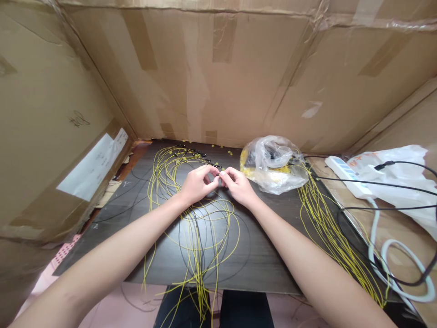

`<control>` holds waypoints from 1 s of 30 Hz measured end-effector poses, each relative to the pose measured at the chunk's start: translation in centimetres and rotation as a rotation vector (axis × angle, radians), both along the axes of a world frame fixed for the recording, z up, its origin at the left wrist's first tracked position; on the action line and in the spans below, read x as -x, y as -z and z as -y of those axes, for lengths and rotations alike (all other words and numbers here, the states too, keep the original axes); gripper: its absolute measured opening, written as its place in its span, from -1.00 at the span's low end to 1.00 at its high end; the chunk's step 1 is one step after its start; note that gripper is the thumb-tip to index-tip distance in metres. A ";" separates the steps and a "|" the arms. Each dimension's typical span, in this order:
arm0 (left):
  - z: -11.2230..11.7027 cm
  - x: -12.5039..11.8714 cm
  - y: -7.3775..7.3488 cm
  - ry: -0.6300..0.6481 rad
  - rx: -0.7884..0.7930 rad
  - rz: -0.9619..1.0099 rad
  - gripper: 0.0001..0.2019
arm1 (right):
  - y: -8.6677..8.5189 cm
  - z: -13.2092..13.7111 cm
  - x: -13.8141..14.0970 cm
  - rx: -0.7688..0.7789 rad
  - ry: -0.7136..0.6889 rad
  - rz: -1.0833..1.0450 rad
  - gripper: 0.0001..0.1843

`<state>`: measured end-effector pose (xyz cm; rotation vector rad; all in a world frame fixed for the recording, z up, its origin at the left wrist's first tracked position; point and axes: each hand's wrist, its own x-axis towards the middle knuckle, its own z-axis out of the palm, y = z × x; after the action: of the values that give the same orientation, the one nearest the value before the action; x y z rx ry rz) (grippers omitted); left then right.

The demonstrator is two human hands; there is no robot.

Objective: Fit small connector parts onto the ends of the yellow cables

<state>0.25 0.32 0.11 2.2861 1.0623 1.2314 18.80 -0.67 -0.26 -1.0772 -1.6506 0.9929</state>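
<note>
My left hand (pixel 200 183) and my right hand (pixel 238 186) meet over the middle of the table, fingertips pinched together. Between them is a small black connector (pixel 219 175), mostly covered by the fingers. Thin yellow wires (pixel 227 214), mixed with a few black ones, loop beneath both hands and hang over the front edge. Behind the hands lie several black wire ends (pixel 213 165). Tiny yellow pieces (pixel 230 153) are scattered along the back of the table.
A clear plastic bag (pixel 278 175) with yellow and black contents sits right of my hands. More yellow wires (pixel 327 237) run down the right side. Beyond the dark table (pixel 269 255) lies a white power strip (pixel 348 175) with cords. Cardboard walls (pixel 191 82) surround the table.
</note>
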 end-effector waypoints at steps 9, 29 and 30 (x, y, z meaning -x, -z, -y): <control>0.0 0.0 0.1 0.028 -0.008 0.034 -0.92 | -0.4 0.2 0.0 0.004 0.017 0.032 -0.47; 0.2 -0.1 -0.1 0.021 0.017 0.021 -0.92 | -0.2 0.2 0.0 -0.024 0.035 0.082 -0.44; 0.2 -0.1 -0.1 0.022 0.018 0.026 -0.92 | -0.2 0.2 0.1 -0.025 0.036 0.083 -0.42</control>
<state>0.32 0.14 0.20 2.2564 1.0319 1.2352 18.75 -0.91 -0.07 -1.1406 -1.7002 0.9124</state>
